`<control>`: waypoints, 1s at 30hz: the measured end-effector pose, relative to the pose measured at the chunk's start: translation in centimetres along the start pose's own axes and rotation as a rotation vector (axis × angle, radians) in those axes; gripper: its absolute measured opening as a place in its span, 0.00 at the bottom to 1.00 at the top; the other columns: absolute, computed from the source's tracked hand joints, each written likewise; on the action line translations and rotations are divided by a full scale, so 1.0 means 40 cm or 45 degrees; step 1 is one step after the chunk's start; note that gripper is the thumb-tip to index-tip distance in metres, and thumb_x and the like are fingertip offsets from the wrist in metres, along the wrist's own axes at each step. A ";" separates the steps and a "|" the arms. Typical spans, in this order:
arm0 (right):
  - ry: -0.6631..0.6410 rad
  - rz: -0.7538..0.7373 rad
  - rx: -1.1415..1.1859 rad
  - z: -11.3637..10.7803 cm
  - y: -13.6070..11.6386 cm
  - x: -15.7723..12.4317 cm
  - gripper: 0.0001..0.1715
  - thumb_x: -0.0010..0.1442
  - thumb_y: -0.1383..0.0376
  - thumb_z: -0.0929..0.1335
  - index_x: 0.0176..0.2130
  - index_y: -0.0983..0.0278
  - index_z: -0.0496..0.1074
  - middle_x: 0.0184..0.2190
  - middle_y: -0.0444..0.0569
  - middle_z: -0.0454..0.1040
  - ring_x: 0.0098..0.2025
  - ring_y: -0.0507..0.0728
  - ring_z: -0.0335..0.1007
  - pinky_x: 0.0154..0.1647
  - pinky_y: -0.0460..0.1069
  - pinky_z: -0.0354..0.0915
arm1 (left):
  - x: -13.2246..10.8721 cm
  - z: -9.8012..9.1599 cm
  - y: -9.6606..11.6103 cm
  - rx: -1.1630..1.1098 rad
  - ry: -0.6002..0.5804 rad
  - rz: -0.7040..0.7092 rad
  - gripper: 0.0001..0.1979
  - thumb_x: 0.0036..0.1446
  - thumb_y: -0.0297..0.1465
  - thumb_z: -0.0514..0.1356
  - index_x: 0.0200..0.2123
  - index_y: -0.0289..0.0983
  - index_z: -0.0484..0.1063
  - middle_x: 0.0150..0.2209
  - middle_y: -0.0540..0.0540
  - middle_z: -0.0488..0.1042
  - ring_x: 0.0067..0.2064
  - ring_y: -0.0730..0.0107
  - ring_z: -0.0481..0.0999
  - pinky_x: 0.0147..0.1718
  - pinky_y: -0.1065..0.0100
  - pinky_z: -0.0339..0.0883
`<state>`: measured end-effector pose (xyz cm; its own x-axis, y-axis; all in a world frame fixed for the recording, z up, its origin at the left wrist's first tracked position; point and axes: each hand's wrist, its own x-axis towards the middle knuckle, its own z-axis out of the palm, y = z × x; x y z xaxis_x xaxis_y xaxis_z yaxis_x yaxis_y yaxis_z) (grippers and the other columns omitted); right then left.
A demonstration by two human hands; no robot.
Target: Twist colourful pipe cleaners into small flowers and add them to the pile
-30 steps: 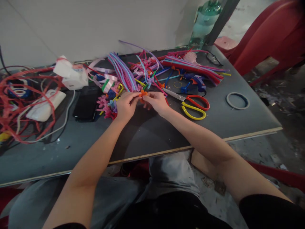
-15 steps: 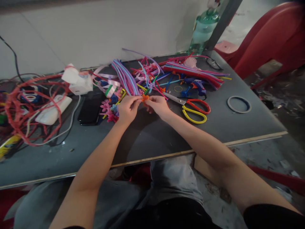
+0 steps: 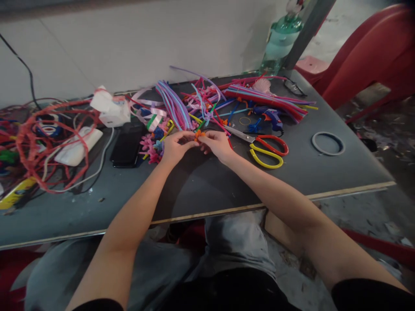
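Left hand (image 3: 175,148) and right hand (image 3: 218,146) pinch orange piece (image 3: 199,135), grips nearly closed; step appears to be shaping, next move calling for steadiness

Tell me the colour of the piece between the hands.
The piece is orange, seen best in the head view.

Pipe-cleaner piece (image 3: 199,135), orange; scissors (image 3: 249,138), red- and yellow-handled; hot-glue gun (image 3: 272,115), blue and orange; tabletop (image 3: 210,188), dark grey.
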<state>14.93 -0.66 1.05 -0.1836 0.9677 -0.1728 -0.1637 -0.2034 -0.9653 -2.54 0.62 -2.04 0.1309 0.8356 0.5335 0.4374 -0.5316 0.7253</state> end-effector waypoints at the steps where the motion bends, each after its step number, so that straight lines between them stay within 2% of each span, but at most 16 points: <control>1: -0.014 -0.014 -0.008 -0.001 0.000 0.000 0.16 0.62 0.69 0.72 0.23 0.65 0.70 0.17 0.39 0.70 0.18 0.45 0.67 0.17 0.39 0.63 | 0.001 0.001 -0.003 -0.047 0.002 -0.051 0.25 0.50 0.55 0.70 0.37 0.38 0.82 0.32 0.44 0.83 0.32 0.65 0.81 0.31 0.67 0.73; 4: -0.033 -0.041 -0.037 -0.007 -0.003 0.002 0.12 0.61 0.68 0.72 0.26 0.65 0.71 0.20 0.39 0.72 0.19 0.45 0.68 0.16 0.40 0.63 | 0.002 0.004 -0.006 -0.065 -0.009 -0.107 0.25 0.53 0.54 0.68 0.37 0.38 0.82 0.33 0.43 0.84 0.33 0.65 0.82 0.35 0.66 0.76; 8: 0.015 -0.124 -0.128 -0.018 -0.010 0.004 0.02 0.59 0.69 0.71 0.33 0.66 0.74 0.23 0.40 0.74 0.20 0.47 0.68 0.14 0.41 0.61 | 0.001 0.005 0.003 -0.017 -0.011 -0.045 0.23 0.59 0.52 0.64 0.38 0.38 0.82 0.34 0.43 0.84 0.35 0.66 0.83 0.38 0.66 0.77; 13: -0.079 -0.212 -0.328 -0.031 -0.015 0.015 0.03 0.56 0.70 0.72 0.30 0.68 0.75 0.22 0.42 0.75 0.21 0.45 0.65 0.18 0.41 0.57 | 0.001 0.002 0.014 0.080 0.086 -0.058 0.16 0.61 0.46 0.65 0.36 0.39 0.83 0.35 0.46 0.84 0.38 0.65 0.83 0.43 0.65 0.76; 16: -0.106 -0.232 -0.288 -0.033 -0.013 0.024 0.04 0.56 0.73 0.72 0.29 0.68 0.75 0.20 0.40 0.73 0.21 0.44 0.63 0.22 0.40 0.58 | 0.002 0.006 0.017 -0.025 0.077 -0.111 0.19 0.60 0.49 0.65 0.37 0.39 0.84 0.37 0.45 0.85 0.40 0.64 0.84 0.44 0.65 0.77; 20: -0.076 -0.162 -0.174 -0.032 -0.009 0.034 0.09 0.58 0.77 0.69 0.28 0.67 0.72 0.19 0.38 0.70 0.19 0.43 0.58 0.21 0.40 0.56 | 0.006 0.014 0.011 -0.275 0.041 -0.200 0.26 0.54 0.55 0.67 0.40 0.38 0.84 0.40 0.42 0.85 0.41 0.62 0.84 0.43 0.62 0.79; 25: -0.151 -0.098 -0.061 -0.033 -0.009 0.032 0.08 0.64 0.75 0.68 0.32 0.67 0.71 0.21 0.38 0.70 0.17 0.42 0.56 0.19 0.40 0.53 | 0.007 0.027 -0.011 -0.421 0.004 -0.309 0.26 0.50 0.54 0.70 0.38 0.37 0.84 0.35 0.43 0.84 0.37 0.65 0.82 0.41 0.63 0.78; 30: -0.241 0.033 0.130 -0.030 -0.014 0.013 0.08 0.66 0.73 0.68 0.33 0.66 0.70 0.21 0.37 0.66 0.18 0.42 0.56 0.17 0.39 0.49 | -0.001 0.047 -0.018 -0.413 0.027 -0.258 0.27 0.51 0.56 0.69 0.36 0.36 0.82 0.29 0.45 0.81 0.32 0.69 0.79 0.33 0.69 0.74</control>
<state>16.07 0.15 1.27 -0.3659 0.9188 -0.1480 -0.2519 -0.2508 -0.9347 -1.17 1.22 -3.41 0.0509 0.9272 0.3712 0.1475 -0.3746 0.9154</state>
